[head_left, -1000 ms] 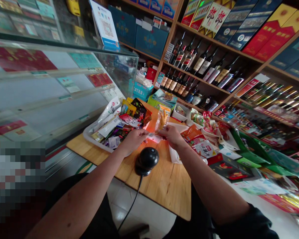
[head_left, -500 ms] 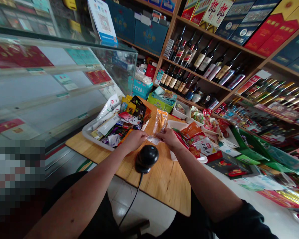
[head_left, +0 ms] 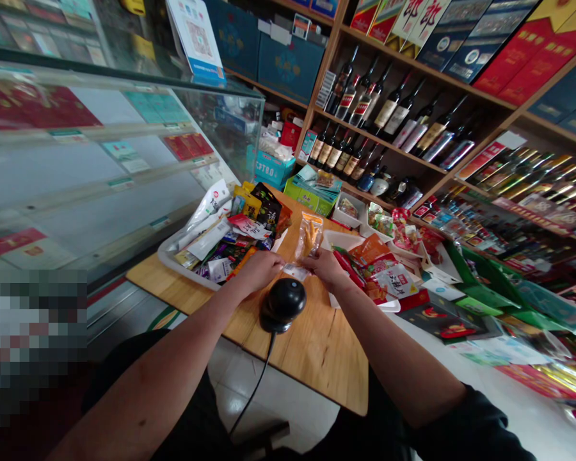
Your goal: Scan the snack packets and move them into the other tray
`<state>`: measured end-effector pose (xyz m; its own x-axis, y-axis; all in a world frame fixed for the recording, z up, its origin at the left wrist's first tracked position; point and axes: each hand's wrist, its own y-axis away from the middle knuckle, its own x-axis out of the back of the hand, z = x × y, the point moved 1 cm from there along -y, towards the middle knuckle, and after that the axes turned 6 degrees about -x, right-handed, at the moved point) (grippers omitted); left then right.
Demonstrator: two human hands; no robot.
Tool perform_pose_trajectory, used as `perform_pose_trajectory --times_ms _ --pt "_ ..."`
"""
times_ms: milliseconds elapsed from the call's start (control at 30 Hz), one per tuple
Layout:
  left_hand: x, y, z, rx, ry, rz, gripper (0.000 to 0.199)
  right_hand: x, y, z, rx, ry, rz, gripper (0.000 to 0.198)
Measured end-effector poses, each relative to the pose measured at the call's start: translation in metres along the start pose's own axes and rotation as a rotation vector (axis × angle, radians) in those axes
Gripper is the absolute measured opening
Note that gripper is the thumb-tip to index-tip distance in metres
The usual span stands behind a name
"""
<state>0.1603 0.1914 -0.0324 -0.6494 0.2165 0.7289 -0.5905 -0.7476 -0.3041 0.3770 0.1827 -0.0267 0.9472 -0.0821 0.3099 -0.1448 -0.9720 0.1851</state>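
A clear snack packet (head_left: 311, 234) with an orange top and yellowish pieces inside lies on the wooden table. The fingers of my right hand (head_left: 327, 266) are closed on its near end. Between my hands is a whitish, crinkled piece of plastic (head_left: 296, 271); whether it belongs to the same packet is unclear. My left hand (head_left: 263, 267) pinches the left edge of that plastic, its fingertips partly hidden. Just in front of my hands stands a black, round-headed device (head_left: 287, 299) on a base with a cable.
A tray of mixed snack packets (head_left: 166, 255) sits left, a white tray of red packets (head_left: 391, 307) right. Behind are a green box (head_left: 307, 197) and small white boxes. A glass counter (head_left: 125, 211) borders the left, bottle shelves (head_left: 388, 150) the back. The table (head_left: 317, 352) ends near my lap.
My hands stay in nearly the same place. The whitish plastic between them has shifted slightly and looks more crumpled.
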Motion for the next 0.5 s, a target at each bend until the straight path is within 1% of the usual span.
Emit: perform_pose_trajectory --times_ms 100,167,233,300,400,500 --pt "-0.002 0.001 -0.002 0.016 -0.031 0.018 0.026 0.001 0.005 -0.003 0.001 0.021 -0.017 0.035" --pt "-0.004 0.001 -0.003 0.028 -0.012 0.051 0.025 0.001 0.009 -0.007 0.017 0.028 0.008 0.036" --pt "-0.006 0.000 -0.003 0.028 0.076 0.098 0.025 0.002 0.012 -0.010 0.020 -0.003 0.050 0.036" --pt "-0.007 -0.001 -0.002 0.042 0.174 0.147 0.030 0.006 0.013 -0.011 0.029 -0.037 0.101 0.037" --pt "-0.007 -0.004 0.002 0.085 0.236 0.171 0.033 0.019 0.012 -0.009 0.056 0.022 0.174 0.036" --pt "-0.006 -0.005 0.007 0.076 0.256 0.160 0.032 0.043 0.012 -0.005 0.056 0.142 0.239 0.034"
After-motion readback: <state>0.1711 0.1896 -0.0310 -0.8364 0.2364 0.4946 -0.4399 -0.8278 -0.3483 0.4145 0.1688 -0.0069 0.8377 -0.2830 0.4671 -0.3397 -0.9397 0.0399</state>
